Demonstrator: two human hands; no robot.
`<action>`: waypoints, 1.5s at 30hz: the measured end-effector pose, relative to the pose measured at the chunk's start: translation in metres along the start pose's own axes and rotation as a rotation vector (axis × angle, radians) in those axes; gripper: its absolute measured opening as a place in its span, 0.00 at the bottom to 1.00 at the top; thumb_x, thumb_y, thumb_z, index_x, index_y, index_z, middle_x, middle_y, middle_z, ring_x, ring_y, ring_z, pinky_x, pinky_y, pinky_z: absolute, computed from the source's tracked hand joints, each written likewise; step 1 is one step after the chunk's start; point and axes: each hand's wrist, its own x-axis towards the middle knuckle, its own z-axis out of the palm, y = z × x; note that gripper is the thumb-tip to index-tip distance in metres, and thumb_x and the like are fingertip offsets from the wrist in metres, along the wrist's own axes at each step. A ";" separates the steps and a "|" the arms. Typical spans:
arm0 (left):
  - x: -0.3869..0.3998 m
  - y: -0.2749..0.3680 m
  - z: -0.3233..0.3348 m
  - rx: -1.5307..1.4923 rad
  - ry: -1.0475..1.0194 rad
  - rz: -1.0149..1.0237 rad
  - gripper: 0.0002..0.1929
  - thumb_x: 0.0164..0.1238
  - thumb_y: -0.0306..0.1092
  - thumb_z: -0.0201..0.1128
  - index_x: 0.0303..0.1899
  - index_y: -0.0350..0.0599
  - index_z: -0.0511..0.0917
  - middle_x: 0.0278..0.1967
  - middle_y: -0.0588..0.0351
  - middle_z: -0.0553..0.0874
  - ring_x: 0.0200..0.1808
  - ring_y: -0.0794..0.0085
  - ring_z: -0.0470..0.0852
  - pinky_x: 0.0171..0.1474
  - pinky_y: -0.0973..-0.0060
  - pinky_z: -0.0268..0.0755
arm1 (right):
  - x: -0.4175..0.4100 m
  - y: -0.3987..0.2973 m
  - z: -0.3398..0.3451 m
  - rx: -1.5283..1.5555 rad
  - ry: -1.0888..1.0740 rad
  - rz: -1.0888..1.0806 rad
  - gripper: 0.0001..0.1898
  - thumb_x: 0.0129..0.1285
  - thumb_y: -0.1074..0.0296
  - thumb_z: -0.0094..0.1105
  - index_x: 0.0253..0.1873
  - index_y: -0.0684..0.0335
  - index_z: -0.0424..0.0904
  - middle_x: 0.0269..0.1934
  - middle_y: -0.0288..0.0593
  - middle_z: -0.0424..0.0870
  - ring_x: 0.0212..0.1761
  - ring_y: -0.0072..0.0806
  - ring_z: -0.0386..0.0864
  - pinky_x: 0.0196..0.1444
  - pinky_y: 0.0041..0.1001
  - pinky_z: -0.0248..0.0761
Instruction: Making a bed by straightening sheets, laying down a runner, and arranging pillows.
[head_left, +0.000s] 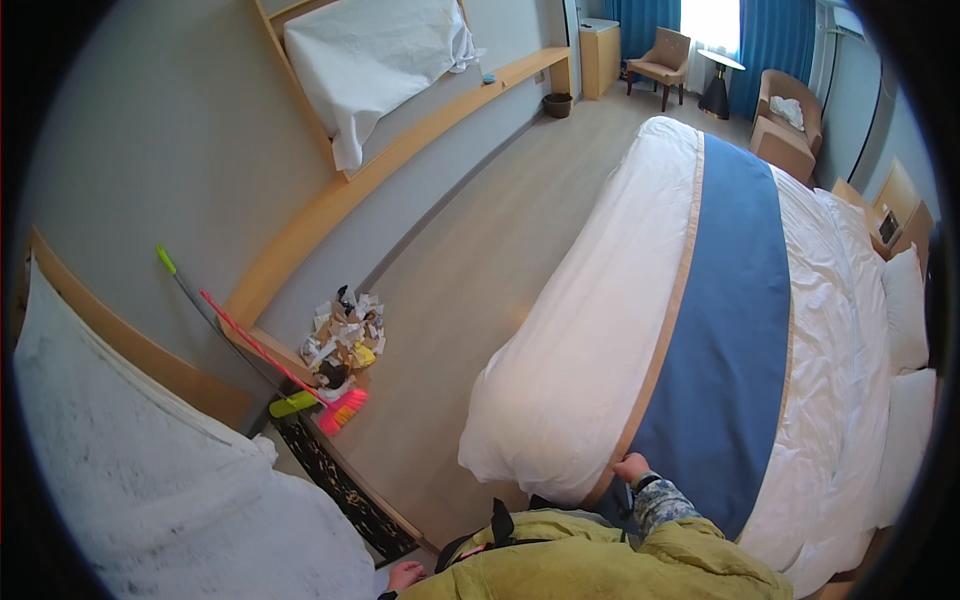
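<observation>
My right hand (632, 466) pinches the tan border of a blue bed runner (727, 300) near the end of the bed closest to me. The runner lies across a white duvet (585, 322), which looks smooth on the left of it and wrinkled on the right. Low at the bottom edge hangs my left hand (406, 575), partly cut off by the frame and my jacket. It is beside a stained white cloth (165, 480); its fingers are too hidden to tell whether they hold anything.
A heap of paper scraps and litter (345, 334) lies on the floor by the wall, with a pink broom (343, 412) and green dustpan (292, 403) beside it. A long wooden ledge (397, 135) lines the wall. Chairs (661, 64) and a round table (716, 82) stand by the window.
</observation>
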 end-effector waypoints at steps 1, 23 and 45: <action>-0.004 0.031 -0.002 0.011 0.071 -0.049 0.11 0.53 0.30 0.52 0.38 0.40 0.68 0.25 0.55 0.77 0.22 0.71 0.77 0.23 0.78 0.70 | -0.004 -0.021 -0.006 -0.031 -0.095 0.080 0.19 0.37 0.61 0.55 0.33 0.71 0.74 0.33 0.56 0.75 0.38 0.41 0.73 0.40 0.28 0.66; 0.212 0.295 -0.234 0.150 0.132 -0.030 0.10 0.55 0.29 0.50 0.40 0.41 0.67 0.24 0.56 0.76 0.18 0.75 0.75 0.16 0.82 0.66 | 0.043 -0.211 0.130 0.178 0.251 0.413 0.41 0.36 0.49 0.57 0.57 0.60 0.52 0.54 0.54 0.57 0.59 0.43 0.50 0.55 0.35 0.50; 0.428 0.444 -0.251 0.604 -0.324 0.351 0.12 0.52 0.30 0.52 0.39 0.37 0.69 0.27 0.52 0.78 0.25 0.66 0.78 0.27 0.70 0.72 | 0.091 -0.159 0.100 0.915 0.794 0.841 0.40 0.41 0.54 0.57 0.53 0.79 0.52 0.51 0.59 0.62 0.55 0.41 0.59 0.55 0.28 0.52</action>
